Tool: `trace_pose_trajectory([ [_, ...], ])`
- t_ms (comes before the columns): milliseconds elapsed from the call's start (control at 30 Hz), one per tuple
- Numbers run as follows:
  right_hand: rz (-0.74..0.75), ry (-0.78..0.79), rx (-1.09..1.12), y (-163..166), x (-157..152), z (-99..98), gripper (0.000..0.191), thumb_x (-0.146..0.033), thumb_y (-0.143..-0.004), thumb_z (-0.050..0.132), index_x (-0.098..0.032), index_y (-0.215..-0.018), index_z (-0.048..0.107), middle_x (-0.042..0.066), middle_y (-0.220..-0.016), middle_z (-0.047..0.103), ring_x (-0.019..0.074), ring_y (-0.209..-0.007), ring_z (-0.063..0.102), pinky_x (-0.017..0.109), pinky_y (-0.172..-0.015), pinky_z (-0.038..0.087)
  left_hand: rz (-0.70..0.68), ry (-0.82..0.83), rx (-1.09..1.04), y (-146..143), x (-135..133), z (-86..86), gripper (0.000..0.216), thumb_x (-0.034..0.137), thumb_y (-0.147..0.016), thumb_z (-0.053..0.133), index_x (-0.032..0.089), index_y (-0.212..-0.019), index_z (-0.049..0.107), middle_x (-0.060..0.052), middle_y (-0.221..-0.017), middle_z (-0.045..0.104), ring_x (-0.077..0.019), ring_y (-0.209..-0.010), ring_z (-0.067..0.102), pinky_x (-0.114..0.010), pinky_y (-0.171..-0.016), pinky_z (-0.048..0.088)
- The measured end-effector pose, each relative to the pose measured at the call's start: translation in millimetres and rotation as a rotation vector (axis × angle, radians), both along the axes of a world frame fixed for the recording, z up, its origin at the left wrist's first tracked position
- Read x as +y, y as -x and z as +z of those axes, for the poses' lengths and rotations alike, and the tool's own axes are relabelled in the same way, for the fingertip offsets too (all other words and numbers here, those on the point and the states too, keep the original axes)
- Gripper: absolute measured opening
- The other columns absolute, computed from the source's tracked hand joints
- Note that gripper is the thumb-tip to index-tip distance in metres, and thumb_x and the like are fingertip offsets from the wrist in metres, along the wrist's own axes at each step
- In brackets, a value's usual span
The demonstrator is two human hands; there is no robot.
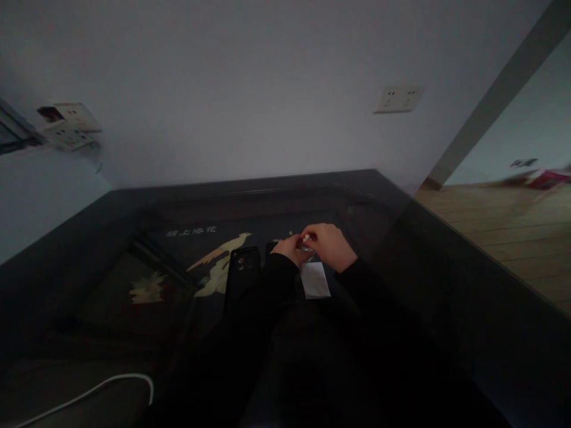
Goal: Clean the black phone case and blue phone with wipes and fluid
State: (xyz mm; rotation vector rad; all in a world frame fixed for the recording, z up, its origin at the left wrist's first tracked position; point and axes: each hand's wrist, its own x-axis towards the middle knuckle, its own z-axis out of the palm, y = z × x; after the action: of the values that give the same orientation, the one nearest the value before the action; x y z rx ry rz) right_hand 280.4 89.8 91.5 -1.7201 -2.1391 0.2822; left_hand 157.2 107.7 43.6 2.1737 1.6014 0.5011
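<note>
Over the dark table, my left hand (289,248) and my right hand (331,244) meet with fingers closed. Between them is a small clear item with a white top (307,238); dim light and blur hide its exact kind. My left fingers hold its clear part, while my right fingertips pinch the white top. Just below the hands lies a flat white piece of cloth or paper (314,280). A black phone or phone case (243,267) with a camera cutout rests left of my left sleeve. Another dark flat object (270,248) lies partly under my left hand and forearm.
The glossy black table (383,208) bears a pale bird design (218,276) and meets a white wall. A white cable (116,377) curves at the lower left. Wall sockets (399,98) are at the right, others (71,128) at the left. Wooden floor (499,220) shows beyond the table's right edge.
</note>
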Motion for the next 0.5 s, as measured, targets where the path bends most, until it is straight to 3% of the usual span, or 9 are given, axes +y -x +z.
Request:
trace_pose_trajectory([
  [167, -0.026, -0.001, 0.135, -4.7, 6.1, -6.5, 0.018, -0.022, -0.071, 0.064, -0.018, -0.088, 0.065, 0.002, -0.079, 0.068, 0.0140, -0.074, 0.062, 0.022, -0.066, 0.043, -0.021, 0.003, -0.002, 3.3, 5.9, -8.1, 0.040, 0.043, -0.066, 0.060, 0.022, -0.100, 0.058, -0.001, -0.092, 0.067, -0.0191, -0.087, 0.062, -0.026, -0.073, 0.046],
  [500, -0.040, -0.009, 0.317, -5.7, 10.4, -16.5, 0.011, -0.024, -0.066, 0.068, -0.016, -0.073, 0.067, 0.003, -0.072, 0.068, 0.0148, -0.069, 0.063, 0.024, -0.064, 0.046, 0.007, 0.039, 0.043, 3.0, 2.5, -2.2, 0.045, 0.046, -0.066, 0.060, 0.022, -0.104, 0.057, -0.003, -0.096, 0.067, -0.0226, -0.092, 0.061, -0.028, -0.075, 0.046],
])
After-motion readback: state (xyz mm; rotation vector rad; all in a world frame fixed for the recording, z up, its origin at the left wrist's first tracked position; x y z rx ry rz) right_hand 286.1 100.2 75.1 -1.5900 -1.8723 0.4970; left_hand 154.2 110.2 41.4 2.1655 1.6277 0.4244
